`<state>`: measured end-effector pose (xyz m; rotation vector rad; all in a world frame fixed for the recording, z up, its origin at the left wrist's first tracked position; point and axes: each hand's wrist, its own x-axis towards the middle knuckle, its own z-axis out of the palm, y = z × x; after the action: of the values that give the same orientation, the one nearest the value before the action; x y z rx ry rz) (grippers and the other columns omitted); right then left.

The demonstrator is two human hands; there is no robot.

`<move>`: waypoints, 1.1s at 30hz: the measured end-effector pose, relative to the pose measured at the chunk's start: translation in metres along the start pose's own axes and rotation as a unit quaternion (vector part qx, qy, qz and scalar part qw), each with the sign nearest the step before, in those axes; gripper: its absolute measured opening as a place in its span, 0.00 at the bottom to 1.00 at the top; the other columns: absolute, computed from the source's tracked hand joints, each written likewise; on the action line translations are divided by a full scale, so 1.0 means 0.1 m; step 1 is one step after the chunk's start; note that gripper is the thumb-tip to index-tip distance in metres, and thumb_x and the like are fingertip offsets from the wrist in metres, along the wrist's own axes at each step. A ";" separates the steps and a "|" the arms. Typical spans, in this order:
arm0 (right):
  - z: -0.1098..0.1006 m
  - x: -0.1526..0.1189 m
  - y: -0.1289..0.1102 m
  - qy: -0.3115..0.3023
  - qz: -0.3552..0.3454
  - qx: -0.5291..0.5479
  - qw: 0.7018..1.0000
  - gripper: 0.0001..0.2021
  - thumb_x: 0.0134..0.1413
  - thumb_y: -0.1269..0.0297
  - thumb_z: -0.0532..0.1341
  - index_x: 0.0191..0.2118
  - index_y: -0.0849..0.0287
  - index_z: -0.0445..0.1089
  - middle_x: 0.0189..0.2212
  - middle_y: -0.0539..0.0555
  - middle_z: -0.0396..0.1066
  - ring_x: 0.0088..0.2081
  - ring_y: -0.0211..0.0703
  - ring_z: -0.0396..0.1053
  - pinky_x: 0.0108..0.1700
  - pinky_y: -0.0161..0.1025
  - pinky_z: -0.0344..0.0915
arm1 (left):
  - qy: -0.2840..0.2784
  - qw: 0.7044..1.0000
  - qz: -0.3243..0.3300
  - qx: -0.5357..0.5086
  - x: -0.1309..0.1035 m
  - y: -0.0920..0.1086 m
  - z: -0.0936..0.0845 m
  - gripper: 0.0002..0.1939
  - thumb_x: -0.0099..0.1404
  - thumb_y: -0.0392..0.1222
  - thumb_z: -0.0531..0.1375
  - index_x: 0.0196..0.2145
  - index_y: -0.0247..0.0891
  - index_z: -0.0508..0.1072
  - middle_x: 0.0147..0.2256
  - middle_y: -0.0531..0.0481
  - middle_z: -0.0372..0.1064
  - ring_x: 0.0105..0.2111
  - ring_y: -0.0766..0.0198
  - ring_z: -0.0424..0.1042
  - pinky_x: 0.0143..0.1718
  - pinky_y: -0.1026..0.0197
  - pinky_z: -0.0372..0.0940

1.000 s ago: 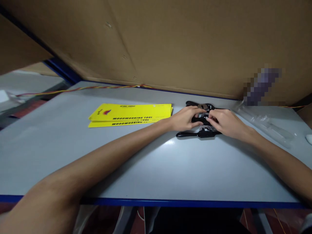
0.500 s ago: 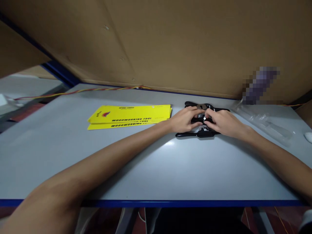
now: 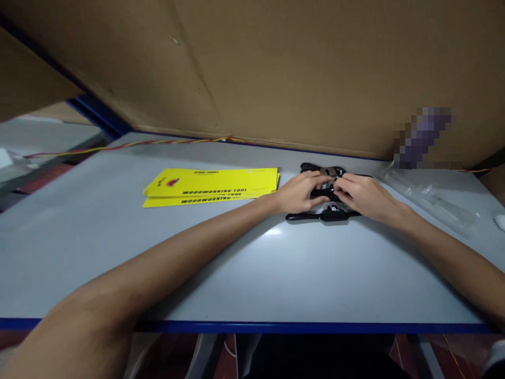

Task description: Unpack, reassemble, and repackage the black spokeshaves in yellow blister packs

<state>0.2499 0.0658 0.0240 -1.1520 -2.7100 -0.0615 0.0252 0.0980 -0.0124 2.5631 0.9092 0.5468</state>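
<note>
Several black spokeshaves lie close together on the grey table, right of centre. The nearest spokeshave (image 3: 334,216) rests with its long handles pointing left and right. My left hand (image 3: 302,190) is closed around the left handle of the middle spokeshave (image 3: 325,193), thumb on the near side and fingers on the far side. My right hand (image 3: 363,195) is closed over the same tool's middle, fingertips pinched at its metal parts; these fingers cover the exact grip. Behind both hands lies the far spokeshave (image 3: 310,167), with a brown-grey plate (image 3: 329,172) beside it.
Yellow printed cards (image 3: 213,181) lie stacked left of my hands. Clear plastic packaging (image 3: 434,197) lies to the right. A cardboard wall (image 3: 295,73) closes off the back, with a red-yellow cable (image 3: 158,144) along its foot. The table's blue front edge (image 3: 276,327) is nearest me.
My right fingers have curled and shifted slightly right at the middle spokeshave, hiding the shiny part seen before. The left hand stays on its handle. The view has tilted a little.
</note>
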 end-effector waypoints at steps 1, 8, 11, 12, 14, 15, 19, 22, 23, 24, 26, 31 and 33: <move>0.00 0.00 0.00 0.000 -0.003 0.000 1.000 0.12 0.70 0.69 0.53 0.40 0.61 0.73 0.37 0.58 0.74 0.34 0.45 0.69 0.37 0.41 0.62 | 0.000 1.000 0.000 -0.001 0.00 0.00 0.00 0.27 0.68 0.51 0.57 0.60 0.34 0.72 0.41 0.41 0.71 0.44 0.50 0.69 0.49 0.50 0.65; -0.01 -0.01 0.04 0.010 -0.010 0.048 0.999 0.10 0.66 0.70 0.56 0.40 0.61 0.76 0.40 0.60 0.74 0.37 0.46 0.71 0.41 0.42 0.66 | 0.001 1.000 0.002 -0.006 0.00 -0.01 0.01 0.29 0.68 0.52 0.57 0.61 0.34 0.72 0.41 0.41 0.72 0.44 0.50 0.69 0.48 0.49 0.65; -0.02 0.00 0.04 0.005 -0.014 0.060 0.998 0.12 0.66 0.71 0.55 0.40 0.61 0.77 0.38 0.59 0.75 0.37 0.47 0.72 0.42 0.43 0.67 | -0.001 1.000 0.001 -0.006 0.00 -0.01 0.01 0.31 0.68 0.52 0.57 0.62 0.32 0.71 0.41 0.41 0.71 0.44 0.50 0.69 0.50 0.49 0.65; -0.02 0.00 0.04 0.005 -0.016 0.064 0.998 0.12 0.66 0.71 0.55 0.42 0.61 0.77 0.39 0.60 0.75 0.38 0.48 0.72 0.42 0.43 0.67 | -0.001 1.000 0.000 -0.005 0.00 -0.01 0.01 0.31 0.68 0.52 0.57 0.62 0.31 0.71 0.41 0.40 0.71 0.44 0.50 0.69 0.50 0.49 0.64; -0.01 0.00 0.04 0.003 -0.020 0.077 0.997 0.14 0.67 0.72 0.54 0.48 0.61 0.77 0.40 0.60 0.76 0.39 0.48 0.73 0.43 0.43 0.67 | 0.000 1.000 -0.001 -0.005 0.01 -0.01 0.01 0.30 0.68 0.52 0.57 0.61 0.30 0.72 0.41 0.40 0.71 0.45 0.50 0.69 0.50 0.49 0.65; -0.01 0.00 0.03 0.001 -0.023 0.084 0.996 0.16 0.67 0.72 0.54 0.51 0.60 0.77 0.41 0.60 0.76 0.40 0.48 0.73 0.43 0.43 0.68 | 0.000 1.000 -0.001 -0.004 0.01 -0.01 0.01 0.29 0.67 0.51 0.57 0.60 0.30 0.72 0.41 0.40 0.71 0.45 0.49 0.69 0.51 0.49 0.65; -0.02 0.01 0.01 -0.013 -0.031 0.088 0.996 0.18 0.67 0.73 0.54 0.55 0.59 0.76 0.43 0.60 0.77 0.41 0.49 0.74 0.45 0.43 0.68 | 0.001 1.000 0.000 -0.006 0.00 0.00 0.00 0.29 0.68 0.51 0.57 0.60 0.32 0.72 0.42 0.40 0.71 0.46 0.49 0.70 0.51 0.48 0.65; -0.04 0.01 0.01 -0.015 -0.031 0.092 0.995 0.17 0.66 0.72 0.55 0.55 0.59 0.76 0.41 0.59 0.78 0.41 0.48 0.75 0.44 0.42 0.68 | 0.001 1.000 0.000 -0.007 0.00 0.00 0.00 0.29 0.68 0.51 0.57 0.62 0.32 0.71 0.42 0.40 0.72 0.46 0.49 0.70 0.50 0.49 0.65; -0.05 0.01 0.01 -0.016 -0.032 0.096 0.995 0.17 0.66 0.72 0.56 0.55 0.59 0.76 0.41 0.59 0.78 0.40 0.48 0.75 0.44 0.41 0.67 | 0.000 1.000 0.001 -0.007 0.00 0.00 0.00 0.30 0.68 0.51 0.57 0.62 0.32 0.71 0.42 0.40 0.72 0.46 0.49 0.70 0.50 0.49 0.65; -0.06 0.01 0.02 -0.017 -0.032 0.098 0.994 0.18 0.66 0.72 0.56 0.55 0.58 0.77 0.40 0.58 0.78 0.39 0.47 0.75 0.43 0.41 0.67 | 0.001 1.000 0.001 -0.007 0.01 0.00 0.00 0.30 0.68 0.51 0.57 0.62 0.31 0.71 0.42 0.40 0.72 0.46 0.49 0.70 0.50 0.49 0.65; -0.06 0.02 0.03 -0.018 -0.029 0.089 0.995 0.16 0.67 0.71 0.56 0.54 0.59 0.77 0.40 0.58 0.78 0.38 0.47 0.74 0.42 0.41 0.67 | 0.004 1.000 0.002 -0.006 0.01 -0.01 0.01 0.31 0.68 0.51 0.57 0.63 0.31 0.71 0.42 0.40 0.72 0.45 0.49 0.70 0.50 0.49 0.65; 0.00 0.04 0.00 -0.004 0.000 -0.005 1.000 0.12 0.69 0.67 0.57 0.42 0.65 0.79 0.38 0.62 0.77 0.39 0.50 0.74 0.41 0.43 0.66 | 0.007 1.000 0.009 -0.005 0.01 -0.02 0.02 0.30 0.68 0.50 0.58 0.63 0.31 0.71 0.41 0.41 0.72 0.44 0.50 0.70 0.49 0.49 0.65; 0.02 0.04 -0.03 0.000 0.015 -0.042 0.999 0.14 0.71 0.66 0.56 0.41 0.66 0.78 0.36 0.62 0.77 0.38 0.50 0.74 0.39 0.43 0.65 | 0.008 1.000 0.010 -0.005 0.01 -0.03 0.03 0.30 0.68 0.51 0.58 0.62 0.32 0.71 0.42 0.41 0.72 0.44 0.50 0.70 0.49 0.49 0.66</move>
<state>0.2449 0.0665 0.0230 -1.2160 -2.7122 -0.1714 0.0255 0.1000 -0.0157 2.5656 0.8837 0.5766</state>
